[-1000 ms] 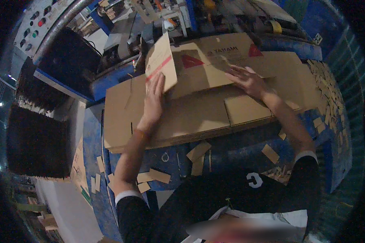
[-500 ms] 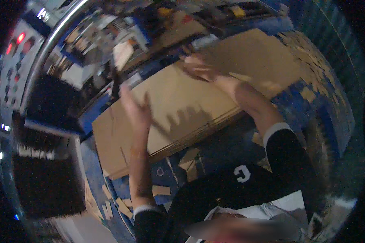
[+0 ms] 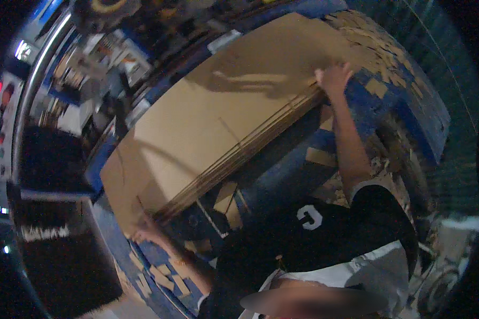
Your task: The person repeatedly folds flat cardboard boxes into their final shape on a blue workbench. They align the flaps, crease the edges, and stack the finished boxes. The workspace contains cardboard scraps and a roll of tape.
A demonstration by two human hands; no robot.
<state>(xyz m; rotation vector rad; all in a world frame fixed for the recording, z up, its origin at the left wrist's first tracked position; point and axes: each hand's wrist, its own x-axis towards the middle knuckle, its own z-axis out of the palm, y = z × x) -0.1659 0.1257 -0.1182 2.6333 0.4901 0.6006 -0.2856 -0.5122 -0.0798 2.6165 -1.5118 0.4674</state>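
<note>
A stack of large flat brown cardboard sheets [image 3: 218, 117] lies slantwise in front of me, with slots cut near its edge. My left hand [image 3: 149, 233] is at the stack's near left corner, its fingers bent around the edge; how many sheets they hold cannot be made out. At the right part of the near edge is my right hand [image 3: 335, 80], its thumb and fingers apart and touching the cardboard. The undersides of the sheets are hidden.
Under the stack is a blue worn surface [image 3: 274, 165] with loose cardboard offcuts [image 3: 165, 276]. More small scraps [image 3: 378, 45] cover the far right. A curved metal rail [image 3: 29, 101] and a panel with buttons [image 3: 1, 133] stand at the left. Cluttered machinery [image 3: 106, 80] lies beyond the stack.
Both hands were above or across the top of the stack; the left has come down to the near left corner, the right has moved right to the near edge. The view has shifted.
</note>
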